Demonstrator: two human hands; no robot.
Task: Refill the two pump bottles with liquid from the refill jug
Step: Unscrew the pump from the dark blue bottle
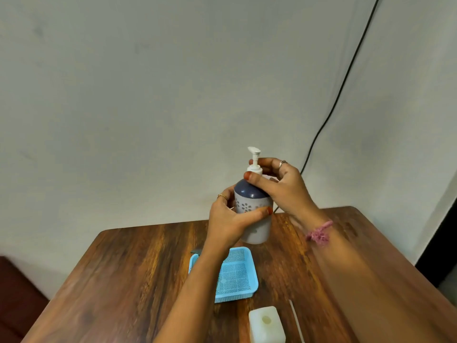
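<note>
While my left hand (226, 219) grips the pump bottle (254, 211) above the blue tray (247, 288), my right hand (279, 186) pinches its collar.

We see the left hand (228, 219) covering part of the pump bottle (254, 211), and its forearm hiding the left side of the blue basket (237, 276). A dark thing peeks out behind that basket, unidentifiable. The bottom edge cuts off the pale square container (266, 324).

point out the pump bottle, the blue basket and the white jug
pump bottle (252, 194), head view, dark dome of its body
blue basket (237, 276), head view, bare mesh floor
white jug (265, 323), head view, top face beside its opening
</note>
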